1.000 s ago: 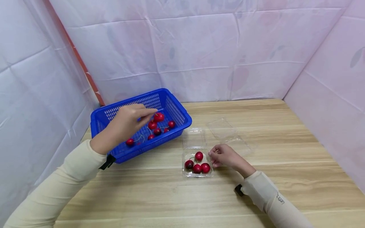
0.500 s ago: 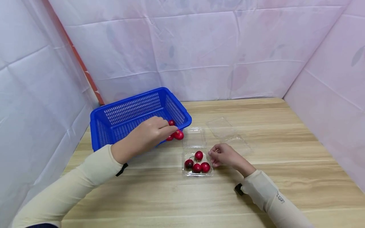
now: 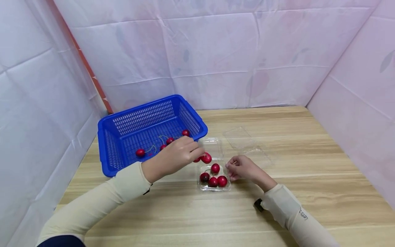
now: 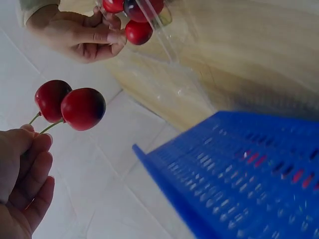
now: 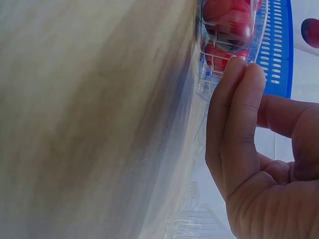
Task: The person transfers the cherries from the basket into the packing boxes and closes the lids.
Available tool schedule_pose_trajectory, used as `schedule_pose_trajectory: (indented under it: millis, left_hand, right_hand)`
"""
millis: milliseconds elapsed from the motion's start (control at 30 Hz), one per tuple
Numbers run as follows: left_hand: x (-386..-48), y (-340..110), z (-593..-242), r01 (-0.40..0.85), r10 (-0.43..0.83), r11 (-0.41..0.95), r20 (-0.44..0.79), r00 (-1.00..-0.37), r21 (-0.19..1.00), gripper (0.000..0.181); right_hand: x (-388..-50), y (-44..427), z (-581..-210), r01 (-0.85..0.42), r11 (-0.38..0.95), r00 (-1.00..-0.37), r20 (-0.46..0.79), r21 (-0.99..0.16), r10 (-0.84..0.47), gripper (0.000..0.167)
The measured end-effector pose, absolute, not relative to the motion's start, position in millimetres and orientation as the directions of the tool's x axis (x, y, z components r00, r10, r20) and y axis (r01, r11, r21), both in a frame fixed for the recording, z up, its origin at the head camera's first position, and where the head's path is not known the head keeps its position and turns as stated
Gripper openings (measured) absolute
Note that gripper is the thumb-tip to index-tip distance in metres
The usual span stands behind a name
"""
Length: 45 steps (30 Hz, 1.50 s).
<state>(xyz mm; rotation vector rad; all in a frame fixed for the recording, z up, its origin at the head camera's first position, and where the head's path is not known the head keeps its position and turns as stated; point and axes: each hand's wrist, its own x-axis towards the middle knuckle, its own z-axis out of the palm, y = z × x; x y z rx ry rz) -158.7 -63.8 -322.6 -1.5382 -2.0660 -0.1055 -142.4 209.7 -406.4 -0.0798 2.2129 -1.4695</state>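
Note:
My left hand (image 3: pixel 177 156) pinches the thin stems of two cherries (image 4: pixel 83 109) between thumb and forefinger. They hang above the back part of a small clear plastic clamshell box (image 3: pixel 201 187), whose lid (image 3: pixel 213 145) lies folded back. Several dark red cherries (image 3: pixel 213 182) lie in the box. At its right side, my right hand (image 3: pixel 243 169) holds the box's edge with thumb and fingertips. The right wrist view shows two fingertips (image 5: pixel 255 74) against the clear wall. Left of the box is a blue plastic basket (image 3: pixel 105 147) with more stemmed cherries (image 3: pixel 140 153).
Another thin, clear plastic container (image 3: pixel 239 137) lies open on the wooden table (image 3: pixel 277 144), behind my right hand. Pale fabric walls (image 3: pixel 213 61) surround the back and sides of the table. The basket's right corner is close to the box's lid.
My left hand has moved right and toward me, carrying the two cherries from over the basket to the clear box. My right hand has stayed at the box's side.

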Motion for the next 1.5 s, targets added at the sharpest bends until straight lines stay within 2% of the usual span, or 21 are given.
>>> schedule_pose_trajectory:
  millis: [567, 1233, 1500]
  left_hand:
    - [-163.3, -47.9, -337.7, 0.913, 0.878, 0.299, 0.456, -0.148, -0.279, 0.009]
    - [-161.6, -30.5, -362.2, 0.885, 0.901, 0.276, 0.42, -0.103, -0.376, 0.012]
    - [-164.0, -23.5, -368.0, 0.858, 0.91, 0.296, 0.398, -0.119, -0.419, 0.009]
  right_hand:
    - [-143.5, 209.2, -407.5, 0.205, 0.423, -0.883, -0.353, -0.883, -0.31, 0.02]
    - [-143.7, 209.8, -406.8, 0.207, 0.425, -0.876, -0.36, -0.881, -0.32, 0.02]
    - [-144.0, 209.5, -406.0, 0.197, 0.448, -0.877, -0.361, -0.872, -0.318, 0.02]
